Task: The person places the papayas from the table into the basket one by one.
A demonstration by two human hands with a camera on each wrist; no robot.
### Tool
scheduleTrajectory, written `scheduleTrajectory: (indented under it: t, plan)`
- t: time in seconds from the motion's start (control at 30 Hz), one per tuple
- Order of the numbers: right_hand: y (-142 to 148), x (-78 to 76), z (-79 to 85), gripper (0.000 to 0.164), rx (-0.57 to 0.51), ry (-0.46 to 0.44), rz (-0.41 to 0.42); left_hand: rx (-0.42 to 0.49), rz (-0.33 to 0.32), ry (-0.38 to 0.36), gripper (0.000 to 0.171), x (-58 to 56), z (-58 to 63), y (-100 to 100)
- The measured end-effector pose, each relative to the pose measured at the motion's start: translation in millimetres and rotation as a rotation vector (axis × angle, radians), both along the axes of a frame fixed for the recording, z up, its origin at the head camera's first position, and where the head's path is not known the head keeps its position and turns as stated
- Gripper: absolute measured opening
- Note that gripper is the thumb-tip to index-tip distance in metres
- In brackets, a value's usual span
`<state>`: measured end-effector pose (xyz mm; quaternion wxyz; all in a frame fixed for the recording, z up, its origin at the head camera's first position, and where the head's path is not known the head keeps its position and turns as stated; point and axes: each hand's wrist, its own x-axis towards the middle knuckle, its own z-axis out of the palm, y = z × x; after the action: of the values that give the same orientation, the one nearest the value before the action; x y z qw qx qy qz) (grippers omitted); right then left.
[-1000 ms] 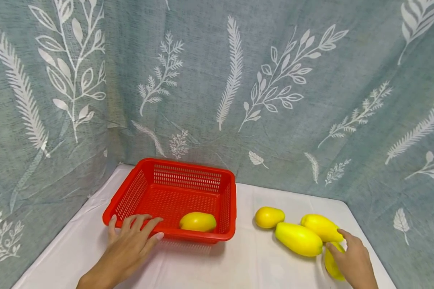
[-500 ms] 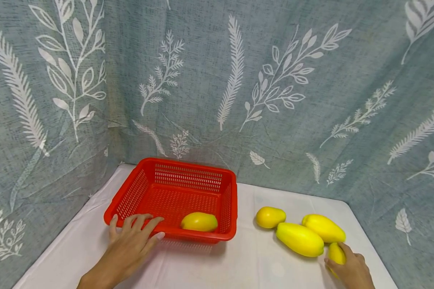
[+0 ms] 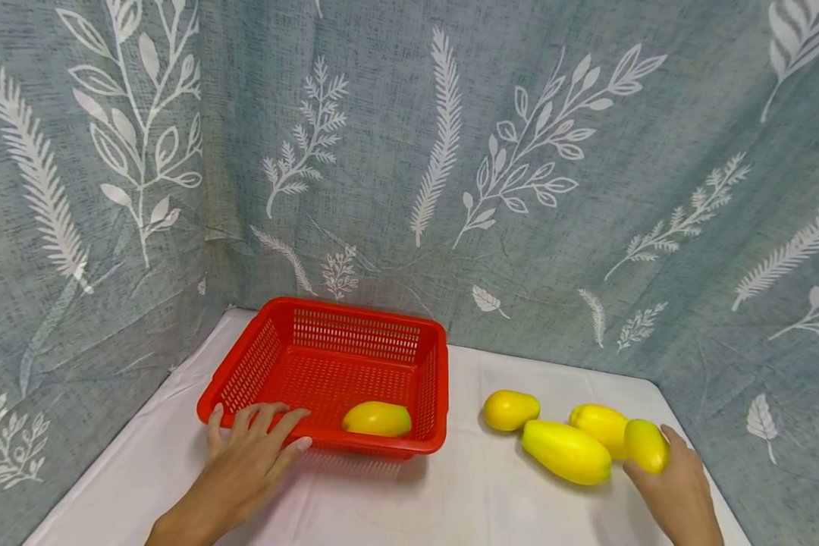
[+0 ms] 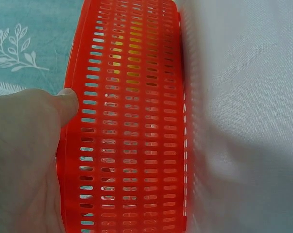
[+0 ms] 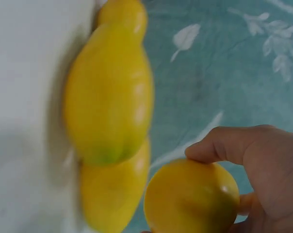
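In the head view, my left hand (image 3: 246,455) holds the near rim of a red plastic basket (image 3: 355,311), fingers over the edge and thumb against the outside. The thumb also shows on the rim in the left wrist view. Inside the basket, by its near right corner, lies one yellow papaya (image 3: 377,419). On the right, my right hand (image 3: 679,485) grips a small yellow papaya (image 3: 647,446), raised above the table. Beside it lie two long papayas, a front one (image 3: 566,453) and one behind (image 3: 597,425), the latter partly covered by the held fruit.
A smaller yellow fruit (image 3: 510,410) lies left of the long papayas. White cloth (image 3: 478,493) covers the table. Blue-green curtains (image 3: 382,152) with white leaf prints close off the back and both sides.
My right hand has come down around the small papaya at the front right and lifted it off the table. The left hand and the basket have stayed put.
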<state>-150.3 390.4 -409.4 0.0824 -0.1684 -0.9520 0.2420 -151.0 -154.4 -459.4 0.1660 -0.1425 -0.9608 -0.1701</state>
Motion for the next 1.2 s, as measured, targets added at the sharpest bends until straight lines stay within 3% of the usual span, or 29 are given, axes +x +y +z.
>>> scheduleTrajectory:
  t: [0.2,0.47,0.87,1.2]
  plan:
    - [-34,-10.2,17.6,0.088,-0.038,0.008,0.087,-0.006,0.004,0.019,0.048,-1.4,-2.0,-1]
    - [-81,-28.9,25.7,0.085,-0.105,0.084,0.225,-0.003,0.01,0.03,0.047,-1.1,-3.3,-1]
    - [-142,-55.7,22.7,0.074,-0.209,0.234,0.435,0.008,0.008,0.058,0.045,1.8,-4.5,-2]
    - [-191,-69.3,26.3,0.069,-0.155,0.304,0.564,0.016,0.006,0.05,0.043,1.3,-8.3,1]
